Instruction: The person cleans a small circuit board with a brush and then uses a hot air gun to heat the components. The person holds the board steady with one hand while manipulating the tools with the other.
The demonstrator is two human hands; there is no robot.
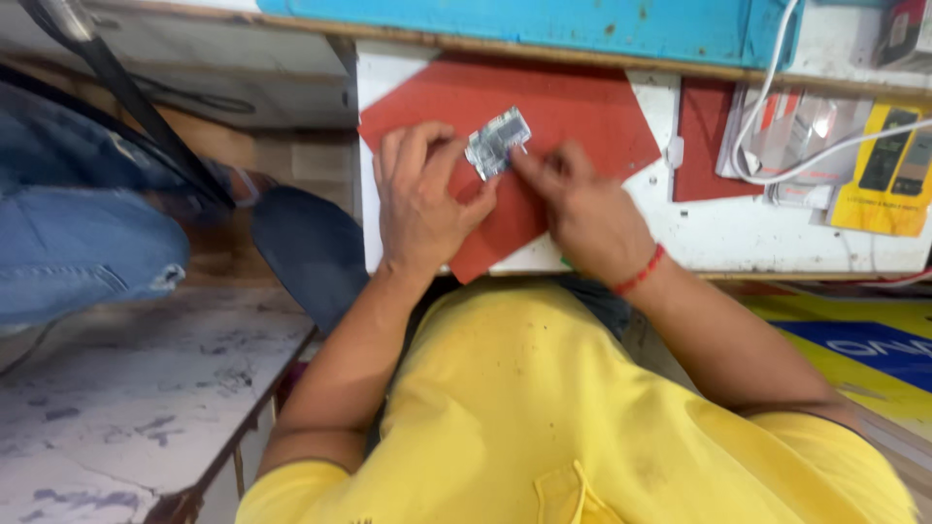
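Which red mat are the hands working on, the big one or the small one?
The big tilted red mat, under both hands and the small grey part. The smaller red mat lies apart to the right, untouched.

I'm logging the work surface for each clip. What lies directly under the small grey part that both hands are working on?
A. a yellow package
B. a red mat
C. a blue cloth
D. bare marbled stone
B: the small grey part, pinched by the left hand and right hand, sits over the red mat on the white bench.
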